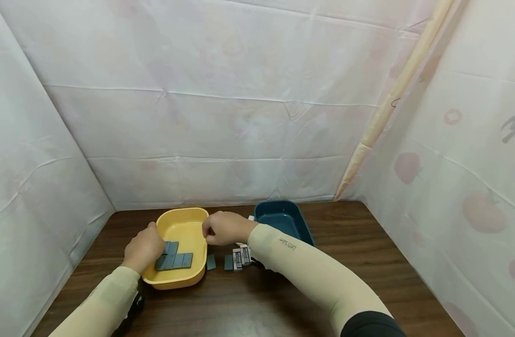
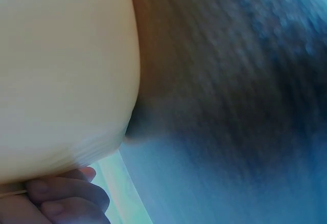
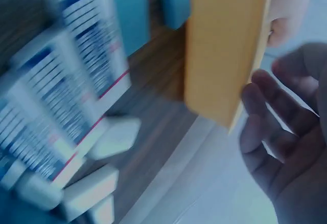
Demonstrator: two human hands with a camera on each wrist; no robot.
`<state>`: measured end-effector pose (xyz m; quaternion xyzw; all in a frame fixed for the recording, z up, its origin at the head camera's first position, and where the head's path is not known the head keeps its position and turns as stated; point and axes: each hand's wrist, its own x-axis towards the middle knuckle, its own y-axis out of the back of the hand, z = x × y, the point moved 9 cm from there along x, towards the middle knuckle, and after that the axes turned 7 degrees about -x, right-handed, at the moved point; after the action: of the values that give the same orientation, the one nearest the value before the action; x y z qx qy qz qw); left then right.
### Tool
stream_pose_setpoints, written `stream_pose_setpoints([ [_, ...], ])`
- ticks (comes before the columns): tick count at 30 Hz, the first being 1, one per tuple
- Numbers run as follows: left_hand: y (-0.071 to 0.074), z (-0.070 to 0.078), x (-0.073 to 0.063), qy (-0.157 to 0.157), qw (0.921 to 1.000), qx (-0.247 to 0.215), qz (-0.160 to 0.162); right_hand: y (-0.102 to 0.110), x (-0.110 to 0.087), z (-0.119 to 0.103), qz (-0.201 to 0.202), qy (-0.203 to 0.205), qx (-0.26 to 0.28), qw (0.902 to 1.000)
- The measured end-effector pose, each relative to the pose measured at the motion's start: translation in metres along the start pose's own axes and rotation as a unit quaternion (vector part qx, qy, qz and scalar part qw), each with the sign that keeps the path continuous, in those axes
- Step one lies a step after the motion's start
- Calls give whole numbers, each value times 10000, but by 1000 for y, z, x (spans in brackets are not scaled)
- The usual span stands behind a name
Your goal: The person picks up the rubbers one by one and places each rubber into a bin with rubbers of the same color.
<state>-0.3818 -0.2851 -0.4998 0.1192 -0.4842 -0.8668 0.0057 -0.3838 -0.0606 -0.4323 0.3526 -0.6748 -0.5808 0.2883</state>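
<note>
Two hands (image 1: 143,247) (image 1: 227,229), two trays (image 1: 193,229) (image 1: 280,222), three labelled blocks (image 3: 61,83), several tiles (image 1: 211,262)

A makeshift, screened-off booth: creased white fruit-printed sheets (image 1: 223,126) wall the far, left and right edges of a dark-brown, flat wood-grained table (image 1: 400,281).

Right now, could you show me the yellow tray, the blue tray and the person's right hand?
Yellow tray (image 1: 184,230): head view, on its bare floor.
Blue tray (image 1: 280,222): head view, also on the bare floor.
Right hand (image 1: 228,228): head view, on its back.
</note>
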Motion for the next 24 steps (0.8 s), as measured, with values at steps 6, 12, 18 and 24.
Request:
stream_pose_setpoints([
  [6,0,-2,0,31,10000,-31,-40,-26,-12,10,-812,-300,147,9961],
  [12,-1,0,-1,-46,9999,-96,-62,-41,-16,6,-1096,-514,276,9923],
  [18,0,1,0,-85,9999,-139,-18,-52,-17,2,-1084,-508,185,9926],
  [24,-1,-1,-1,-9,9999,-79,-116,-55,-15,3,-931,-586,344,9933],
])
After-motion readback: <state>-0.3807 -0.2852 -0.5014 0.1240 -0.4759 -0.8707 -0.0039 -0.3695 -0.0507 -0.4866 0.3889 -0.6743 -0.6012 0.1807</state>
